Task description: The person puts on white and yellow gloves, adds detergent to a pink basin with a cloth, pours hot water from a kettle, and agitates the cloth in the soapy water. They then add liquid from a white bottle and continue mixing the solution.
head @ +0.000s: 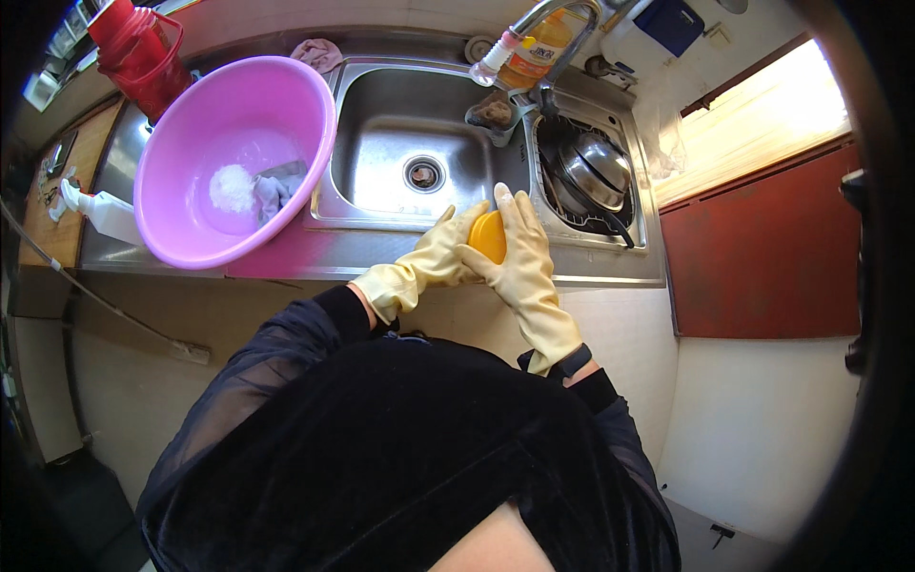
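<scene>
Both my hands wear pale yellow rubber gloves and meet over the counter's front edge. Between them is a round orange-yellow lid or container [487, 237]; which of the two it is cannot be made out. My left hand [442, 248] holds its left side, while my right hand [520, 250] presses against its right side, fingers extended and pale residue on a fingertip. To the left a large pink plastic basin [214, 118] rests tilted on the counter. A heap of white powder [233, 189] lies inside it beside a crumpled grey cloth [279, 187].
Ahead is a stainless steel sink [400, 154] under a faucet [572, 50]. Metal cookware [593, 168] fills the smaller right basin. A red thermos [139, 64] and a white spray bottle [107, 212] stand left. An orange liquid bottle [532, 57] is behind the faucet.
</scene>
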`<state>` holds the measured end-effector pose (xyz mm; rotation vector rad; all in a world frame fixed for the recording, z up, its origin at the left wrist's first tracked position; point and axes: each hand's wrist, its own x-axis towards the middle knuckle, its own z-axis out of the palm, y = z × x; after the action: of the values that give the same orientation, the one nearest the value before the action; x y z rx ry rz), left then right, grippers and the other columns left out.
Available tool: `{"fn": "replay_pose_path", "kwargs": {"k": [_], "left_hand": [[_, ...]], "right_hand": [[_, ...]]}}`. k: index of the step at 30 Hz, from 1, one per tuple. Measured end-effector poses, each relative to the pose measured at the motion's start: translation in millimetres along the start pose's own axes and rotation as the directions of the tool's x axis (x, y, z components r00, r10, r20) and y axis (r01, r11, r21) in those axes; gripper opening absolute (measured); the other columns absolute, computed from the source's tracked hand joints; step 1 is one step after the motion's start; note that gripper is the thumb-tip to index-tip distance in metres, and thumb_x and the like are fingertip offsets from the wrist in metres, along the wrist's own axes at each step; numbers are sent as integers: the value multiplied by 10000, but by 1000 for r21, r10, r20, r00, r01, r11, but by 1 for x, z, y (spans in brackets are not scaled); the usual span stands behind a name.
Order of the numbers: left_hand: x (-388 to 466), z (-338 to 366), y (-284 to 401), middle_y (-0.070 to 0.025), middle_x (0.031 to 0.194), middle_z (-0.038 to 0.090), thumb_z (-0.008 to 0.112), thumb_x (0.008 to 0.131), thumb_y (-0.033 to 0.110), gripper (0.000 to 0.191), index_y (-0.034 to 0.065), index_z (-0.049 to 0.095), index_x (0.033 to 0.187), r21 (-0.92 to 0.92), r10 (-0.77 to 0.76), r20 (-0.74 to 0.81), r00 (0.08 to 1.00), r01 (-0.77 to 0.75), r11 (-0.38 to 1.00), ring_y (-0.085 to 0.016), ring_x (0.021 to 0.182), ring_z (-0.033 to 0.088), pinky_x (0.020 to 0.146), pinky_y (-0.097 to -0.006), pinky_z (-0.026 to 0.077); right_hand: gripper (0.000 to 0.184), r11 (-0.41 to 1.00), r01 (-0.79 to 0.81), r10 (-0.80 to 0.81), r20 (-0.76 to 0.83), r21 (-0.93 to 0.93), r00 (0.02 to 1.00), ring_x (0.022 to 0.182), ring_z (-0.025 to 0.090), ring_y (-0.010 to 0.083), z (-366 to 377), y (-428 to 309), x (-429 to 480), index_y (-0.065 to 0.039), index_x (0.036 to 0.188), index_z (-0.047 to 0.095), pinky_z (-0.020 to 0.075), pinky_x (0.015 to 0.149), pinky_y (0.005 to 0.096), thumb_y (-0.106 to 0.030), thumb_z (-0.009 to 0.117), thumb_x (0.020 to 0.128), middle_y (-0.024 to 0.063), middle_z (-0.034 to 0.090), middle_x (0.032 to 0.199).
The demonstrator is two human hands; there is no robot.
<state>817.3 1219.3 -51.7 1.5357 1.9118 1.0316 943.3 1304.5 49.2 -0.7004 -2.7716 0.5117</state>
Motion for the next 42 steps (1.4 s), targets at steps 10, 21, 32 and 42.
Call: {"fn": "replay_pose_path", "kwargs": {"k": [10,21,32,42], "left_hand": [[23,-35,17,-246,1414,584,881,713,416,1077,18,361,1569,-291,120,-17,993,-120,949,-362,1301,584,1105,-443,438],[10,5,37,-119,1575,387,624,1047,468,817,202,166,1670,-989,-274,147,950,137,-55,-303,1419,445,1149,-500,423],[8,-69,61,-66,1192,717,450,1034,693,646,164,591,1377,-872,16,482,876,482,-84,-210,963,737,755,-423,638],[21,-52,64,-96,1355,581,603,1031,548,672,160,410,1544,-775,-198,-414,889,-230,589,-226,1114,663,852,-388,587]], "right_hand": [[863,892,-172,146,93,418,985,1352,544,295,-9,37,28,-37,1525,485,426,1163,386,-284,892,806,190,577,1443],[837,359,-335,371,196,871,908,1346,510,230,-15,47,18,-92,1563,438,396,1169,369,-296,862,872,119,508,1468],[977,849,377,-380,-67,371,923,1387,475,346,-75,21,18,-58,1549,448,367,1201,416,-165,947,716,181,509,1503],[1012,177,-544,457,421,820,783,1335,500,230,-65,-9,31,-133,1622,281,383,1154,409,-790,586,915,104,524,1446]]}}
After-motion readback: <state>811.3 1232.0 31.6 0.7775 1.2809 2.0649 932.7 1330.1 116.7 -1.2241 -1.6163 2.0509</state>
